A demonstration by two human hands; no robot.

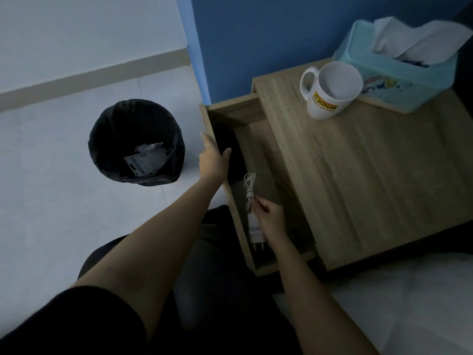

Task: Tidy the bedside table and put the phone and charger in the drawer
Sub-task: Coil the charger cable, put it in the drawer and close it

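Observation:
The drawer [258, 116] of the wooden bedside table [371, 175] stands pulled out to the left. A black phone [231, 142] lies flat inside it at the far end. My left hand [212, 160] rests on the drawer's front panel, thumb hooked over the edge next to the phone. My right hand [270, 219] is inside the drawer, fingers pinched on the coiled white cable of the charger [254, 226]. The white plug lies on the drawer bottom with its pins pointing toward me.
A white mug [330, 96] and a teal tissue box [399, 73] stand at the back of the tabletop. A black-lined waste bin [137, 142] with paper scraps sits on the floor left of the drawer. My knees are below, and a white bed [409, 303] is at lower right.

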